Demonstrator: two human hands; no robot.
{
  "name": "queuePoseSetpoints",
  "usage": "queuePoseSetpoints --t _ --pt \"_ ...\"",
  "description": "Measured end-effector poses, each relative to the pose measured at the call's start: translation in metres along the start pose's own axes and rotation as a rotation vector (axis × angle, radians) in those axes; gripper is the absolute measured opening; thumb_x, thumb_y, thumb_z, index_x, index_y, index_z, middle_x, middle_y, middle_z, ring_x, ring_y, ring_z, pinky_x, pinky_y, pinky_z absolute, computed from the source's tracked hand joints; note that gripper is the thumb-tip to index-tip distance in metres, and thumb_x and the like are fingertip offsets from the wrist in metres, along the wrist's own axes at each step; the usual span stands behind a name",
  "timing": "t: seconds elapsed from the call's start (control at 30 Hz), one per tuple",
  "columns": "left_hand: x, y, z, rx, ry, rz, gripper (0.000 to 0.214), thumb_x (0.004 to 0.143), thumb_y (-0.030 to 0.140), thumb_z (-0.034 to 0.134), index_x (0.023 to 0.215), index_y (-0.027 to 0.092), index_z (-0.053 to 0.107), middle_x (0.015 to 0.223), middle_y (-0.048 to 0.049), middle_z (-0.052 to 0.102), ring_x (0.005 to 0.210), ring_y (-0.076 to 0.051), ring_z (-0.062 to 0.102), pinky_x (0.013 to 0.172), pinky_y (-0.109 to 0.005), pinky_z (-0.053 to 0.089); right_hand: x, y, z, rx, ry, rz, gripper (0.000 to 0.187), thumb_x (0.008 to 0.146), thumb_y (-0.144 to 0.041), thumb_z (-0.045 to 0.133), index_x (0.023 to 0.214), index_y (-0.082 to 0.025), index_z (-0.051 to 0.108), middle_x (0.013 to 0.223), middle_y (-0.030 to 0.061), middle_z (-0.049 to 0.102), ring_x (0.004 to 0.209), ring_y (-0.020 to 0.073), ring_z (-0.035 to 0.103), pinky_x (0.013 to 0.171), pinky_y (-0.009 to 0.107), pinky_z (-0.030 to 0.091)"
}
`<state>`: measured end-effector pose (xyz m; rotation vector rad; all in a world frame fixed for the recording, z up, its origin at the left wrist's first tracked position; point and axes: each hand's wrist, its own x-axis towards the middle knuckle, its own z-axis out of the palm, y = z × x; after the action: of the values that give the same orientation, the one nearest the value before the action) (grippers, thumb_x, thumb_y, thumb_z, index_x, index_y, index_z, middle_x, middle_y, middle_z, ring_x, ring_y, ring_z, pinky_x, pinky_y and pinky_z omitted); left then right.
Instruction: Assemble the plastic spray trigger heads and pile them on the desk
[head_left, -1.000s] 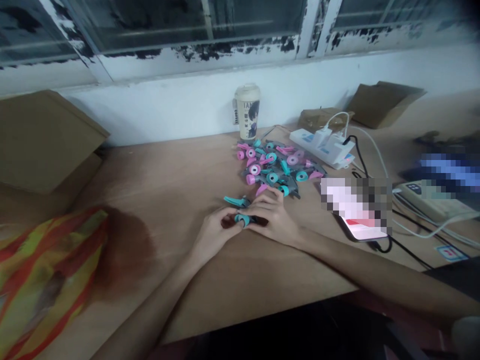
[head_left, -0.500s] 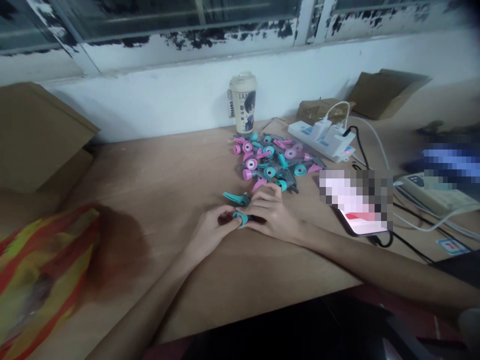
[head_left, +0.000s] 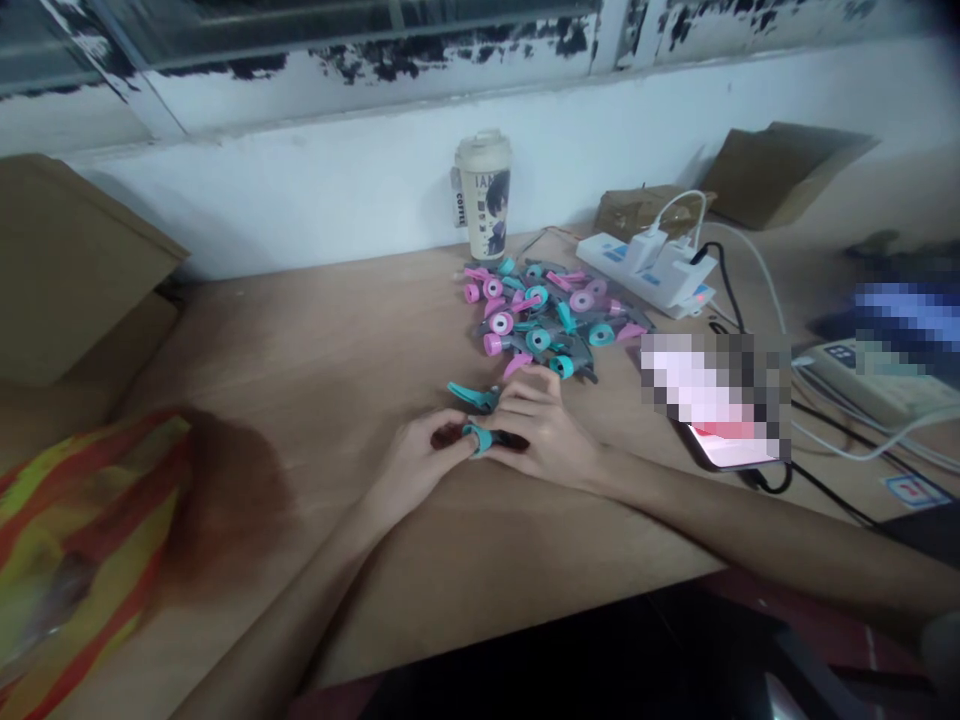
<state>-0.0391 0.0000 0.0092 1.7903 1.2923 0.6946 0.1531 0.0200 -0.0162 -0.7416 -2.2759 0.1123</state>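
Both hands grip one grey-and-teal trigger spray head [head_left: 478, 440] low over the table, its teal collar turned toward me. My left hand [head_left: 421, 458] pinches the collar from the left, thumb along its rim. From the right, my right hand [head_left: 546, 428] has its fingers closed round the grey body, hiding much of it. A teal lever [head_left: 472, 396] sticks out just beyond the fingers; whether it belongs to the held spray head I cannot tell. Behind my right hand lies a heap of pink, teal and grey spray heads [head_left: 538, 340].
A printed coffee cup [head_left: 486, 200] stands by the wall. On the right are a power strip [head_left: 645, 270] with chargers, a phone [head_left: 739, 445] on a cable and cardboard [head_left: 780, 175]. A cardboard box [head_left: 67, 270] and a red-yellow bag [head_left: 90, 540] sit at left.
The view has shifted slightly. My hands keep nearly the same grip, with the teal collar turned a little and more dark space showing between collar and right fingers.
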Motion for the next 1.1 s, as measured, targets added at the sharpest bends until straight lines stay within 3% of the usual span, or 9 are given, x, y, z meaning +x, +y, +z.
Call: queuePoseSetpoints --t 0.13,0.33,0.8,1.1 --pt "0.002 0.001 -0.001 -0.033 -0.008 0.003 0.021 0.08 0.035 0.055 0.087 0.017 0.065 0.083 -0.001 0.064 0.078 -0.016 0.057 0.072 -0.027 0.043 0.001 0.0 -0.001 0.01 0.011 0.019 0.016 0.084 -0.035 0.057 0.089 -0.022 0.064 0.08 0.0001 0.065 0.088 0.017 0.054 0.095 0.039 0.023" --pt "0.002 0.009 -0.007 -0.142 -0.135 -0.116 0.02 0.073 0.033 0.064 0.083 0.016 0.063 0.068 0.0026 0.056 0.061 -0.01 0.049 0.056 -0.02 0.038 -0.001 0.0 0.001 0.014 -0.011 0.009 0.014 0.084 -0.034 0.057 0.092 -0.024 0.063 0.083 -0.0005 0.065 0.089 0.0165 0.055 0.099 0.041 0.018" --pt "-0.001 0.001 0.001 0.02 -0.032 -0.004 0.018 0.08 0.035 0.058 0.084 0.017 0.061 0.073 0.0021 0.058 0.067 -0.011 0.052 0.061 -0.022 0.04 -0.002 0.001 -0.002 -0.023 0.043 -0.081 0.015 0.085 -0.03 0.056 0.091 -0.019 0.064 0.079 0.0 0.065 0.086 0.0155 0.056 0.101 0.042 0.018" --pt "-0.001 0.001 0.007 0.169 0.091 0.058 0.016 0.082 0.031 0.052 0.086 0.018 0.062 0.078 0.001 0.063 0.071 -0.014 0.056 0.066 -0.026 0.042 0.001 0.002 0.001 0.022 0.042 0.017 0.017 0.083 -0.034 0.059 0.091 -0.021 0.064 0.081 -0.0001 0.065 0.088 0.0168 0.056 0.097 0.04 0.022"
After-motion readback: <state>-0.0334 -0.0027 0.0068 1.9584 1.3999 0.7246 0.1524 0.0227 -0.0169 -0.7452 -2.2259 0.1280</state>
